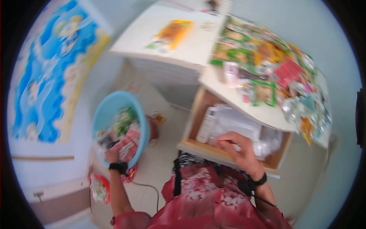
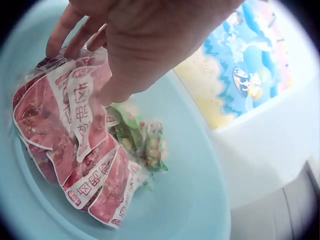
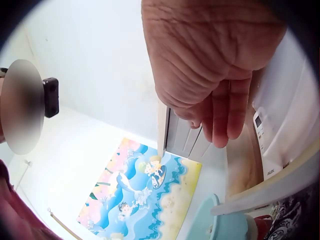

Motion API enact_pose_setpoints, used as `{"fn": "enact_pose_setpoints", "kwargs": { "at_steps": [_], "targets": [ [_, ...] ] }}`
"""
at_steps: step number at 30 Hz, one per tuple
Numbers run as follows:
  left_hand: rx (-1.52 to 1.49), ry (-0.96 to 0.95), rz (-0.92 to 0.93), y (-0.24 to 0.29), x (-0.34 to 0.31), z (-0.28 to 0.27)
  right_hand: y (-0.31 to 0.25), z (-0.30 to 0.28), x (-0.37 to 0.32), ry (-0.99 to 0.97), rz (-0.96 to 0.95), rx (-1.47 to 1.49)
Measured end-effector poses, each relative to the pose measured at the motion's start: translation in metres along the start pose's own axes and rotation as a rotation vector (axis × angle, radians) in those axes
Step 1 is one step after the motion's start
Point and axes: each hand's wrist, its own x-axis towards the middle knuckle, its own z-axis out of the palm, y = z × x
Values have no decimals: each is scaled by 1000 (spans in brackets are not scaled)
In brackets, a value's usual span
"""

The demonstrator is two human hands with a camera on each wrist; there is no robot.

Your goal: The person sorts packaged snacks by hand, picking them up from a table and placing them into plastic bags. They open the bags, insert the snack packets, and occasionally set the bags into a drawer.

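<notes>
Inside a light-blue basin (image 1: 100, 110), my left hand (image 1: 113, 155) grips a bundle of red-and-white snack packets (image 2: 65, 125) in clear wrap. The thumb lies on the near face of the packets, with the other fingers spread along their top edge. Green-and-clear snack packets (image 2: 145, 140) lie beside them in the basin. My right hand (image 1: 241, 150) hovers over the front of a pulled-out wooden drawer (image 1: 198, 148), fingers loosely bent with nothing visible in them. Under and beside it, the drawer holds a white remote control (image 1: 207, 124) and clear plastic bags (image 1: 238, 124).
Many snack packets (image 1: 263, 53) cover the right part of a white tabletop (image 1: 221, 82). A yellow packet (image 1: 174, 34) lies on the white surface further left. On the floor, a red basket (image 1: 100, 189) stands near the blue basin. A cable (image 1: 154, 187) runs across the floor.
</notes>
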Motion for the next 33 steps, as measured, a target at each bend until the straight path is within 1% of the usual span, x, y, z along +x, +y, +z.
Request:
{"fn": "enact_pose_setpoints", "kwargs": {
  "at_steps": [1,3,6,9,11,13,15,17,18,20,21,24,26,27,30,33],
  "targets": [
    [20,16,-9,-2,4,-1,1,-2,-2,3,-63,-8],
    [22,224,112,21,4,-16,2,-5,-10,-11,-128,-58],
    [-240,321,244,124,-37,-78,6,-1,-27,-89,-208,-85],
    [-663,191,481,197,-60,-92,4,3,-42,-200,-242,-113],
    [-952,-108,566,270,-109,-116,6,-3,-50,-301,-230,-153],
    [-795,-176,929,332,-160,-139,10,-13,-59,-259,-215,-184],
    [-663,-318,1170,374,-199,-148,13,-24,-68,-213,-182,-193],
    [-563,-418,1370,402,-230,-145,11,-37,-79,-153,-127,-183],
    [-553,-399,1476,416,-243,-143,11,-41,-85,-110,-99,-169],
    [-535,-360,1684,439,-264,-141,13,-48,-96,-25,-100,-145],
    [-489,-357,1708,447,-272,-138,14,-51,-100,15,-104,-133],
    [-318,-328,1781,463,-280,-118,13,-55,-111,113,-8,-62],
    [-220,-323,1810,467,-271,-94,18,-60,-115,148,-23,-109],
    [-171,-321,1824,470,-268,-92,21,-62,-116,166,-29,-132],
    [-220,-445,1765,473,-260,-96,24,-67,-117,260,-19,-64],
    [-380,-566,1608,472,-255,-110,34,-67,-112,352,29,-44]
  ]
}}
